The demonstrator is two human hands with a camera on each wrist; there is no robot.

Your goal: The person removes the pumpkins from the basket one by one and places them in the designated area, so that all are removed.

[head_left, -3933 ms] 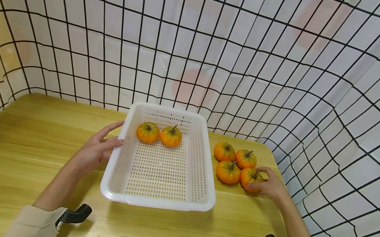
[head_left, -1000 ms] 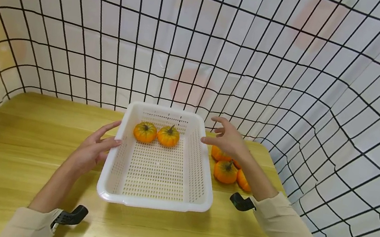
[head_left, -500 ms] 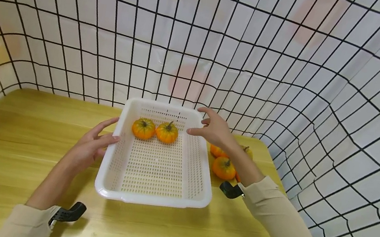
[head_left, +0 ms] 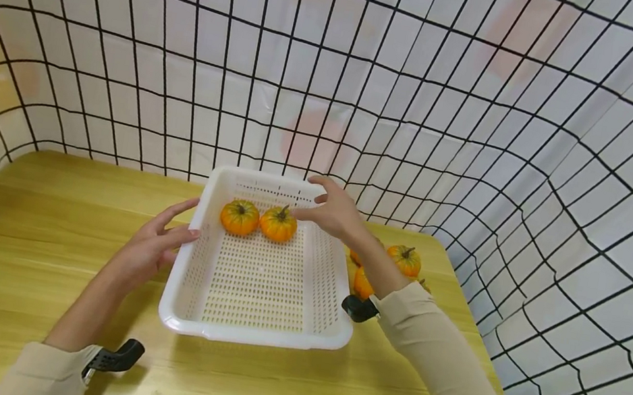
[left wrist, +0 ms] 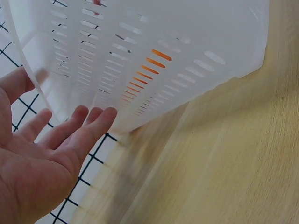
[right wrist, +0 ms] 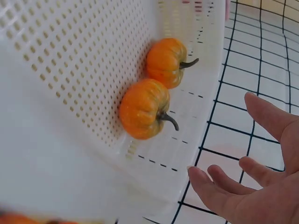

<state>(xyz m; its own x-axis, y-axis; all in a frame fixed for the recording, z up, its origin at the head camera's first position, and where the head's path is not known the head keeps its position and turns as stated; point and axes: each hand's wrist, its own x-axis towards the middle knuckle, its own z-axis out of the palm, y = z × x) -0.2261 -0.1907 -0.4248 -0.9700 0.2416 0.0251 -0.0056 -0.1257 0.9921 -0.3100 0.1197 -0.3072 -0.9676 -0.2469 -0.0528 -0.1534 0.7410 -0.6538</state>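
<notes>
A white perforated plastic basket (head_left: 250, 332) stands on the wooden table, with two small orange pumpkins inside at its far end: a left one (head_left: 240, 218) and a right one (head_left: 278, 224). My left hand (head_left: 145, 252) holds the basket's left side, thumb over the rim and fingertips against the outer wall. Over the basket's far right corner, my right hand (head_left: 334, 212) reaches in with spread fingers and nothing in them. In the head view its thumb lies close to the right pumpkin's edge; the right wrist view shows a gap between the fingers and the pumpkins (right wrist: 145, 109).
Several more pumpkins (head_left: 404, 260) lie on the table to the right of the basket, partly hidden by my right forearm. The wooden table (head_left: 46, 239) extends to the left and front. A white curtain with a black grid pattern (head_left: 284, 83) encloses the back and sides.
My right hand has left the pumpkin it touched in the group at the right and moved left over the basket. The left hand has stayed at the basket's side.
</notes>
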